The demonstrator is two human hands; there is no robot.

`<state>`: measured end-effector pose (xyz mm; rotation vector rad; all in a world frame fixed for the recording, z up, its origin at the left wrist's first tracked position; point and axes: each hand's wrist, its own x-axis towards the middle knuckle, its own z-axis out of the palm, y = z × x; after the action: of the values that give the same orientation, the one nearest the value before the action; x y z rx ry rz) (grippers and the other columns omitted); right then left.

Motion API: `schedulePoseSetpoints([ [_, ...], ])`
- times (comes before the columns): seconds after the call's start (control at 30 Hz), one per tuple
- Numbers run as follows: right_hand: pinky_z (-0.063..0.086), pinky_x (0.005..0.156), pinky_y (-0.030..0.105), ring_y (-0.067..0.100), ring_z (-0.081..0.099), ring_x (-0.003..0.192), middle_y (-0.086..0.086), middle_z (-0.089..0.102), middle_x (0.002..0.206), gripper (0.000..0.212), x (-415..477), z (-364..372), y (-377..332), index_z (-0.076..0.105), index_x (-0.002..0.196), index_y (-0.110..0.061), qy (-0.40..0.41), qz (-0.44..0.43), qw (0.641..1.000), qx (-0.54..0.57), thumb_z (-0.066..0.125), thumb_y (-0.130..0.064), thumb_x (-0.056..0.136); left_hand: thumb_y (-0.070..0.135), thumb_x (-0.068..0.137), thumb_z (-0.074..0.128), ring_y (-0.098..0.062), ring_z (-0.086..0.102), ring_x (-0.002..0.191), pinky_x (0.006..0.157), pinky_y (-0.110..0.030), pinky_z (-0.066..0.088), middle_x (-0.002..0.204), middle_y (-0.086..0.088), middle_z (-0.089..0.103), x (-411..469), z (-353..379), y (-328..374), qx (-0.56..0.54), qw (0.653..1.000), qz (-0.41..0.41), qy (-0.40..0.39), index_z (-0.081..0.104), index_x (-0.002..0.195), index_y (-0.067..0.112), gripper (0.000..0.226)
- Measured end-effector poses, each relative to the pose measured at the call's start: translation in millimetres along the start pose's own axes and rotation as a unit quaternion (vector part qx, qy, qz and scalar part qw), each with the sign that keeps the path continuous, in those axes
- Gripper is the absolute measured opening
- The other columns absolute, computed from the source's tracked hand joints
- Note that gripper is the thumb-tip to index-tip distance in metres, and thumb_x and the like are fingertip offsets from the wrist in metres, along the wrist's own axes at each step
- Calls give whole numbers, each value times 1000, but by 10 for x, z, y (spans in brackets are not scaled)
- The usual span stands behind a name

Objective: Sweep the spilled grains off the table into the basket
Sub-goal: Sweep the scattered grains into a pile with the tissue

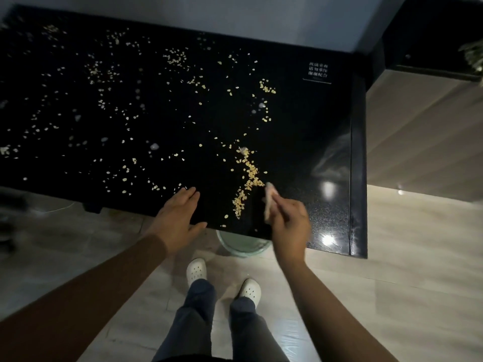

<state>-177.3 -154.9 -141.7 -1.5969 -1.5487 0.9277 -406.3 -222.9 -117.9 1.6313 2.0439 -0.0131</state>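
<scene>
Head view: left hand (180,218) flat, fingers spread, on table (300,142); right hand (288,226) fingers grip pale pad (269,202).

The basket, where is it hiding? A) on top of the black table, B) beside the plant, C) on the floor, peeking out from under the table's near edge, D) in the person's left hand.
C: the pale round basket sits on the floor, partly tucked under the near edge of the black table, between the left hand and the right hand, just ahead of the white shoes.
</scene>
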Motion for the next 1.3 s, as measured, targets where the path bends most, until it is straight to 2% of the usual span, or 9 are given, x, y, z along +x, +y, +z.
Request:
schedulePoseSetpoints([
  [0.27,43,86,27,26,55,99,3,53,105,28,168,110,235,68,118,-12,60,76,992,-82,60,-9,92,43,91,55,-15,1,146,118,-39,19,159,0,7,64,-107,-217,-4,1000,13,5,15,151,15,77],
  [0.4,54,85,38,20,55,99,-5,53,107,31,-7,560,-2,66,121,-19,0,48,997,-58,60,-11,92,45,91,54,-13,-1,146,118,-39,19,159,3,5,95,-171,-372,9,999,31,-4,14,151,18,77],
  [0.5,53,84,25,17,58,95,-3,56,102,29,-75,749,-191,68,117,-16,-43,30,999,-12,61,-6,91,45,91,53,-12,-2,146,119,-37,17,159,4,4,143,-252,-472,13,999,42,-1,14,151,18,77],
  [0.6,43,74,5,-1,57,87,0,61,97,26,29,618,-347,71,111,-14,26,27,999,2,64,-4,88,46,91,54,-14,-2,146,118,-40,19,160,3,4,244,-329,-563,9,999,49,-4,14,151,17,78],
  [0.8,38,74,1,-3,54,83,-1,58,103,27,672,270,-238,69,116,-13,92,55,992,-66,61,-9,91,55,87,55,-17,-6,146,120,-36,10,160,-1,-1,503,-400,-663,24,997,69,-4,12,151,14,88],
  [0.97,46,92,27,20,58,102,6,58,115,27,788,598,-117,67,118,-14,77,92,987,-103,59,-17,93,57,86,54,-18,-8,146,118,-33,1,160,-3,-3,633,-425,-719,44,995,94,-1,9,151,12,91],
  [1.1,43,85,9,16,56,100,2,57,112,27,512,954,-298,68,117,-12,14,46,997,-58,61,-9,91,61,84,53,-17,-8,146,119,-34,0,160,-2,-4,688,-442,-821,53,993,106,-13,6,152,14,95],
  [1.17,50,81,19,16,59,96,-3,58,106,27,387,1066,-379,70,113,-17,-34,18,998,-48,62,-7,90,63,83,53,-15,-10,146,117,-33,-3,160,0,-7,684,-459,-861,46,993,109,-24,5,152,16,97],
  [1.3,43,74,6,-4,56,82,-3,59,94,25,386,977,-526,73,105,-17,47,17,999,-17,64,-2,87,66,80,54,-14,-14,145,112,-31,-8,159,3,-13,679,-479,-894,45,991,119,-39,2,152,17,101],
])
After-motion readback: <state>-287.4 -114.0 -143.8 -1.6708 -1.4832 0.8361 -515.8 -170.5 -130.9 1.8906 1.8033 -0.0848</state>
